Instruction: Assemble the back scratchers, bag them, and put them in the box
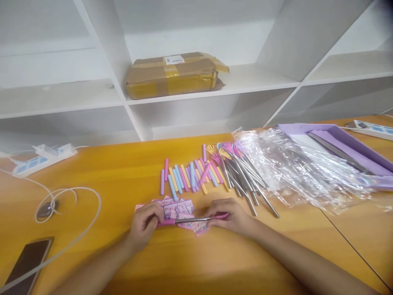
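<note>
A back scratcher (pixel 193 220) with a metal rod lies level between my two hands, above a pile of small printed cards (pixel 179 208). My left hand (pixel 146 223) is closed round its pink handle sleeve (pixel 166 222), which sits on the rod's left end. The fingers of my right hand (pixel 229 215) pinch the other end, near the pink hand-shaped head. Just beyond, loose handle sleeves (pixel 186 176) in pink, purple, blue and yellow lie in a rough row. To their right is a heap of metal rods (pixel 245 176) topped with coloured hand-shaped heads.
Clear plastic bags (pixel 294 164) overlap a purple box (pixel 334 129) at the right. A phone (pixel 29 262), a white cable (pixel 98 205) and a power strip (pixel 46 157) are at the left; another power strip (pixel 373 129) lies far right. A taped carton (pixel 175 76) rests on the shelf.
</note>
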The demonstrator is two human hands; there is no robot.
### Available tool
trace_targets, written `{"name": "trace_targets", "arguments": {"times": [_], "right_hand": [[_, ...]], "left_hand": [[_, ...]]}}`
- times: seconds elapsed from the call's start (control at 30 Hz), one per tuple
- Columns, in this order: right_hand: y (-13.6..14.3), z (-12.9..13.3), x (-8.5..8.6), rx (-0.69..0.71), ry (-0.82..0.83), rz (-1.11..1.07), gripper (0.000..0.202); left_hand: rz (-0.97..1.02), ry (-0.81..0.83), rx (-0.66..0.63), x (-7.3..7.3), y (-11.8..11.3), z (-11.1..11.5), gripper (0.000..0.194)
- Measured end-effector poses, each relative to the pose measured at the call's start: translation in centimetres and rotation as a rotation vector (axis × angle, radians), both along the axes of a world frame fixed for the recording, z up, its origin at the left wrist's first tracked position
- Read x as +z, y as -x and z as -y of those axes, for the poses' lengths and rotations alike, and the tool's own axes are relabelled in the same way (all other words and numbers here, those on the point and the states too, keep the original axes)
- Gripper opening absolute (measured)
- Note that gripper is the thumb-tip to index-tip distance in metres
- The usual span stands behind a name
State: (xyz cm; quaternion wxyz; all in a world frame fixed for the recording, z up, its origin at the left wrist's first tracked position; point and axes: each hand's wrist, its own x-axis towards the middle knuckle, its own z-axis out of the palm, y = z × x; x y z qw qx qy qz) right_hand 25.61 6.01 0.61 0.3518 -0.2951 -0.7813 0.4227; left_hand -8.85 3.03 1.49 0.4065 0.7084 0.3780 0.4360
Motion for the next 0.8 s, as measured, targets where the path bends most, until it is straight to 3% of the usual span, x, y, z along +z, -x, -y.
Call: {"name": "trace_targets", "arguments": {"times": [0.27, 0.8], "right_hand": [[0.3, 1.6, 0.4, 0.014, -0.089, -0.031, 0.01], [2.2, 3.1, 0.5, -0.002, -0.104, -0.097, 0.008]], "left_hand": [[-0.043, -0.179, -0.062, 1.2, -1.0, 0.9, 0.025], [-0.089, -0.195, -0.061, 1.4, -2.0, 1.6, 0.02]]}}
